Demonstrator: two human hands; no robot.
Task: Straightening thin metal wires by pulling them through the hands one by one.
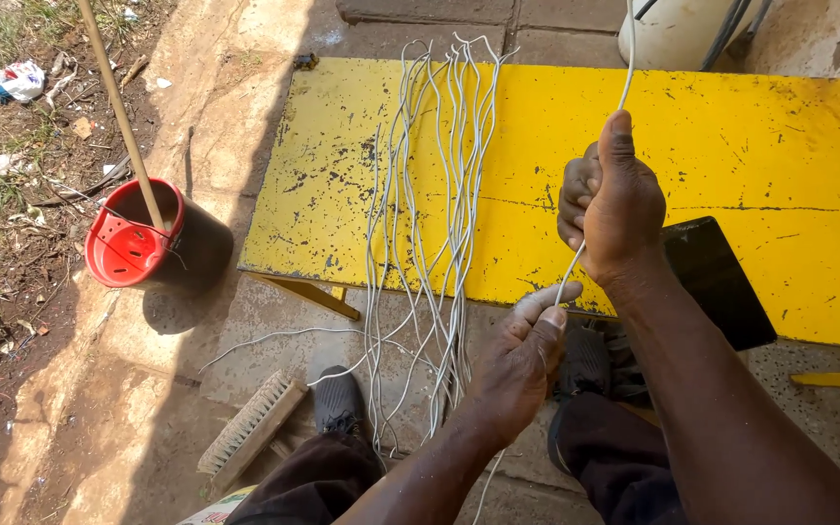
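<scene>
Yellow table (731, 146) spans the far side, paint chipped. A bundle of cut grey wires (439, 194) lies across its left part, ends hanging off the near edge to the pavement. Red bucket (133, 243) with a stick sits on the ground far left, brush (250, 428) near left, dark flat slab (721, 282) on the table's near edge right of the hands.

Step in hand looks like pulling one wire (624, 78) straight. My read: keep it taut between both hands and run the grip along it in line, no sideways kinks (slack would let it curl back).

Right hand (610, 199) is over the table, fingers fully closed in a fist around the wire, thumb pressed up along it. Left hand (527, 355) is nearer, below the table edge, thumb and curled fingers pinched tight on the same wire; its tail runs down past the wrist.
</scene>
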